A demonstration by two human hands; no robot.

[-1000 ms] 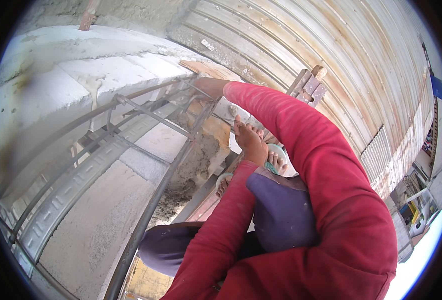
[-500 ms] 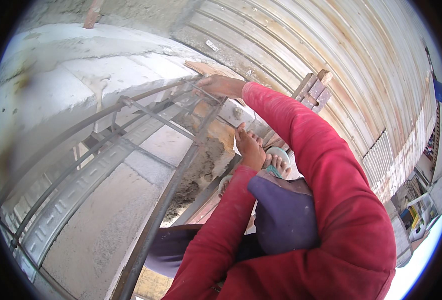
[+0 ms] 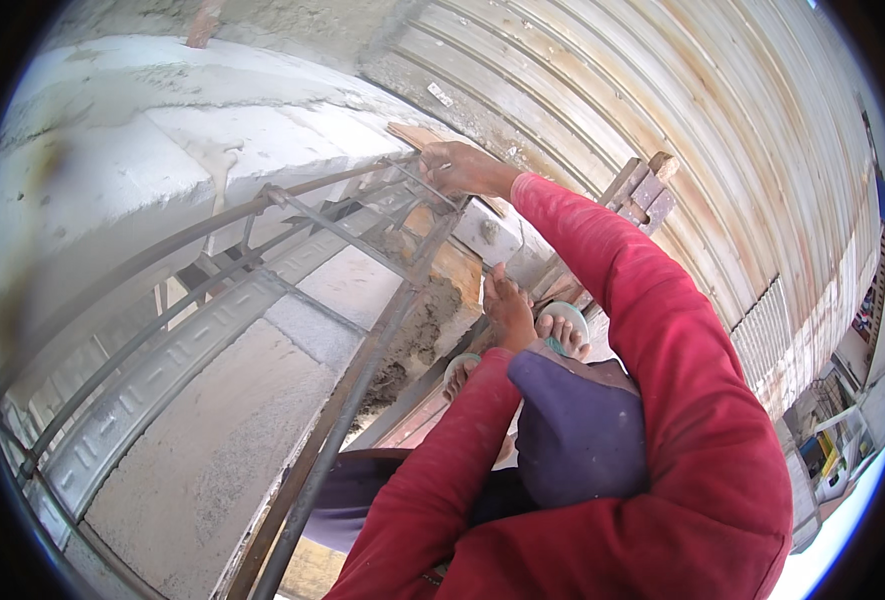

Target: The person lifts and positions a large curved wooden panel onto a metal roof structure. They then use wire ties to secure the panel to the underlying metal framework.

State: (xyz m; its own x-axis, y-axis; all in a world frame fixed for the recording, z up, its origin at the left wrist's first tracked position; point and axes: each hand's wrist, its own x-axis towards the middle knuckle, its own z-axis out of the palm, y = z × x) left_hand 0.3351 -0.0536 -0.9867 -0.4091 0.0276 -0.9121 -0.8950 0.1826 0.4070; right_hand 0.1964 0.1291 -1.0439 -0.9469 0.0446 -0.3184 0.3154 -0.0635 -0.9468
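A long cage of steel reinforcing bars [image 3: 337, 405] runs from the near left to the far middle, above a row of pale blocks. At its far end my right hand [image 3: 462, 168] is closed around the end bars, fingers curled over them. Lower and nearer, my left hand [image 3: 508, 312] is beside a mortar-smeared block end [image 3: 432, 310]. Its fingers are partly curled with one pointing up; whatever they may hold is too small to see. Both arms wear red sleeves.
Pale blocks [image 3: 202, 430] and a slotted metal strip [image 3: 162, 405] lie under the cage. A white block wall [image 3: 262, 140] rises at the left, corrugated metal sheeting [image 3: 602, 90] at the right. Wooden pieces [image 3: 642, 190] jut out by the sheeting. My sandalled feet [image 3: 565, 325] are below.
The whole view has shifted slightly, with the scene moving rightward in it. My right hand stays at the cage end, its fingers more curled. My left hand has shifted a little beside the block.
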